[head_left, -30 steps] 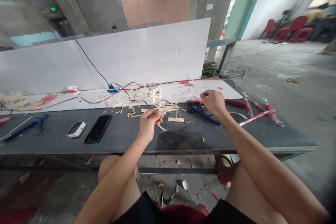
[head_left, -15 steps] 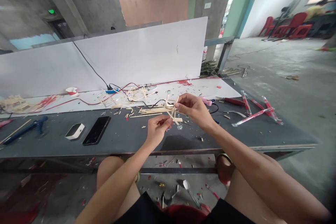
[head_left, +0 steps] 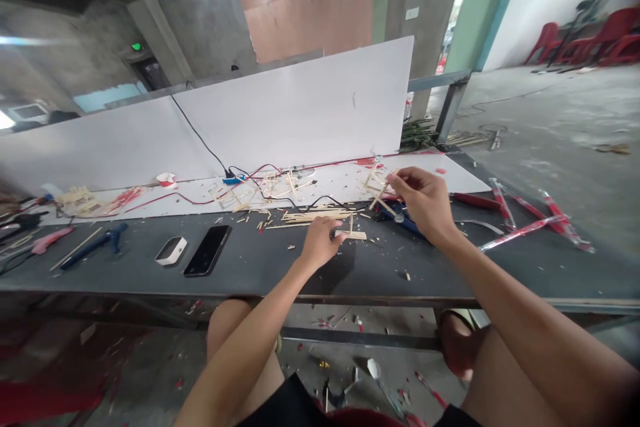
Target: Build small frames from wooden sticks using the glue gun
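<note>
My right hand is closed on a small frame of pale wooden sticks, held up over the back part of the table. My left hand is lower and to the left, its thumb and fingers apart, at the left end of a short flat pale piece with a small upright stick. Whether it touches that piece is hard to tell. Behind my left hand lies a pile of long thin sticks. A blue tool lies partly behind my right hand.
A black phone, a white box and a blue glue gun lie to the left. Red plastic-wrapped sticks lie at the right. Stick frames and a black cable are near the white board.
My hands have moved apart. The right one has carried the stick frame to the right and back, while the left one has let go of it and opened. The view has turned left.
</note>
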A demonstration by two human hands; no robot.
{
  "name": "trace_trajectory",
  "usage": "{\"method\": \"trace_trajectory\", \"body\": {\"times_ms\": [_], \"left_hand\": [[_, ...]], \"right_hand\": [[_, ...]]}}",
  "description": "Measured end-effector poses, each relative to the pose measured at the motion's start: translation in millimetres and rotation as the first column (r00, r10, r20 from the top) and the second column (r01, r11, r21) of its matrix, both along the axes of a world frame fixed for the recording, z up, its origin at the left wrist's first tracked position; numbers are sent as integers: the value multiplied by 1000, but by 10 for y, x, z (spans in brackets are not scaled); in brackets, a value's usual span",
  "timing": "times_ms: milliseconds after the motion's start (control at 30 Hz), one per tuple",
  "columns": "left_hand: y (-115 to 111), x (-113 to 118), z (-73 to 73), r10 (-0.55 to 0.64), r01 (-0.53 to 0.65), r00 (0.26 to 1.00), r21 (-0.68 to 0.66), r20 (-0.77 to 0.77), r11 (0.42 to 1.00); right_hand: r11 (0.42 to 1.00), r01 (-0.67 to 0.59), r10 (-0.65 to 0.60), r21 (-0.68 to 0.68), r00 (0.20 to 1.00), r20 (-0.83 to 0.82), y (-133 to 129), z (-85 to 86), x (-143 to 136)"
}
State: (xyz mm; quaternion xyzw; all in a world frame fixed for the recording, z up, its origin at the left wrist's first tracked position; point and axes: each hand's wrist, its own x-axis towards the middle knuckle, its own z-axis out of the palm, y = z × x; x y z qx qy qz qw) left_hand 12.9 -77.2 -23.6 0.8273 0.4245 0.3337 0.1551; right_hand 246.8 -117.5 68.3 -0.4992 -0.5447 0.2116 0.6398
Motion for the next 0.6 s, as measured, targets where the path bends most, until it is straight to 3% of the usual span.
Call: {"method": "trace_trajectory", "body": {"times_ms": [67, 167, 400, 600], "left_hand": [[73, 18, -64, -32, 32, 991, 0, -131, 999], [101, 65, -97, -86, 80, 975, -36, -207, 996], [17, 72, -49, -176, 171, 961, -42, -214, 984], [-27, 103, -79, -121, 123, 989, 19, -81, 992]], "right_hand": [[998, 56, -56, 8, 998, 0, 49, -22, 83], [995, 105, -105, 3, 994, 8, 93, -51, 160], [993, 117, -116, -8, 989, 89, 155, -110, 183], [997, 69, -65, -29, 991, 115, 121, -86, 104]]}}
